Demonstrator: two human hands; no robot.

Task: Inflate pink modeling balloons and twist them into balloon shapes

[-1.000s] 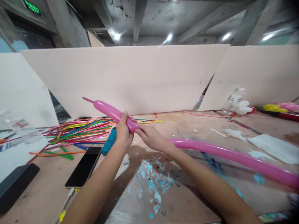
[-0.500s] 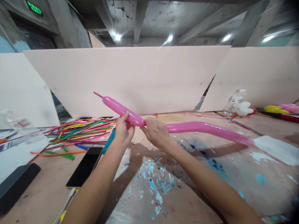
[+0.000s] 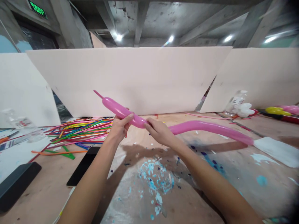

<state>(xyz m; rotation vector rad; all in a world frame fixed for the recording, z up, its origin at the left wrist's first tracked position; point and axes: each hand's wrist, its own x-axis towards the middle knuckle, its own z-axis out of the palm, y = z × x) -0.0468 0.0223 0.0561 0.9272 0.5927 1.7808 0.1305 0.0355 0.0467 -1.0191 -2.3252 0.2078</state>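
Observation:
A long pink modelling balloon (image 3: 198, 126) stretches across the table in front of me. My left hand (image 3: 121, 126) is closed around its shorter left section, the thumb lying across the front. Beyond that hand the balloon slants up to a thin uninflated tip. My right hand (image 3: 158, 131) pinches the balloon just to the right, where its fingers hide part of it. From there the longer section runs right, bending down to a flat white piece (image 3: 277, 151) at its far end; how the two meet is unclear.
Many thin uninflated balloons (image 3: 81, 132) lie in a pile at the left. Nearer are a black phone (image 3: 80, 169) and a dark block (image 3: 20, 183). White boards (image 3: 130, 81) stand along the back. A clear bottle (image 3: 237, 101) and a white balloon flower (image 3: 244, 109) are at the right.
My left hand has shifted slightly left and down along the balloon, and its thumb now lies over the front. The right hand keeps its pinch with a slightly changed finger position.

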